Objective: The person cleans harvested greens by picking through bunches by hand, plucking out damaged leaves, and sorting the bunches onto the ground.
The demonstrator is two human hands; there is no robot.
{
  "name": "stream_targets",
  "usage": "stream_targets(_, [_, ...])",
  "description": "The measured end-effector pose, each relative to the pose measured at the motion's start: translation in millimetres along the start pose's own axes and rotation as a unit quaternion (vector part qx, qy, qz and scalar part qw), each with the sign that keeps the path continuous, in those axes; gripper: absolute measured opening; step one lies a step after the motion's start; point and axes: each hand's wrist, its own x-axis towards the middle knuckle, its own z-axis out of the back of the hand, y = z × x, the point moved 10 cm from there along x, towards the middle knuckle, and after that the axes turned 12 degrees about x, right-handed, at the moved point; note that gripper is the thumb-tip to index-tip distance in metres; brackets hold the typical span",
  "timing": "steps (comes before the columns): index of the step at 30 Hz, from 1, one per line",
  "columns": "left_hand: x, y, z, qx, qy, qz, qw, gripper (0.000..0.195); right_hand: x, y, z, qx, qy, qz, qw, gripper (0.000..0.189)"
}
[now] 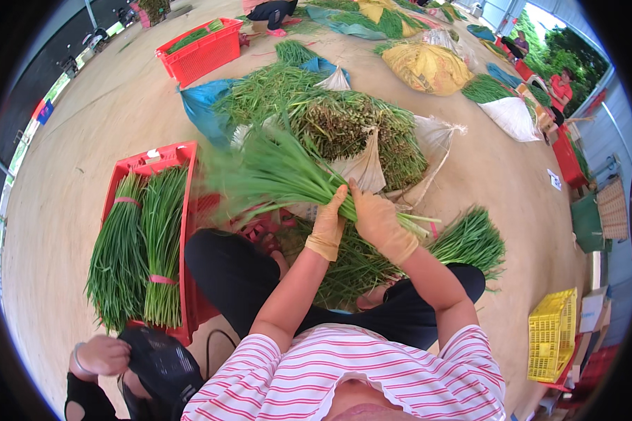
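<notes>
My left hand (328, 223), in a thin tan glove, is closed around the stalks of a bunch of long green leafy stems (289, 168). Close beside it, my gloved right hand (379, 218) grips the same bunch nearer its pale stalk ends. The leaves fan out to the left and are blurred. Below my hands, loose green leaves (353, 273) lie between my legs. Beyond the bunch is a large heap of cut greens (358, 126) on open sacks. Another pile of greens (471, 242) lies by my right knee.
At left a red plastic crate (189, 210) holds bundles tied with pink bands. A person in a black cap (160, 363) is close at lower left. Another red crate (205, 55), a yellow sack (426, 68) and other people are farther off. A yellow crate (552, 337) stands at right.
</notes>
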Motion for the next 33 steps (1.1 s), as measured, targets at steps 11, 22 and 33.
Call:
stream_targets(11, [12.3, -17.7, 44.3, -0.096, 0.064, -0.019, 0.993, 0.042, -34.4, 26.2, -56.3, -0.088, -0.150, 0.090, 0.981, 0.069])
stream_targets(22, [-0.7, 3.7, 63.0, 0.162, 0.106, -0.049, 0.980, 0.044, -22.5, -69.1, -38.6, 0.477, -0.107, -0.107, 0.866, 0.032])
stream_targets(33, [-1.8, 28.1, 46.0, 0.278, 0.168, -0.024, 0.945, 0.030, 36.6, 55.5, 65.1, -0.010, -0.241, 0.258, 0.935, 0.013])
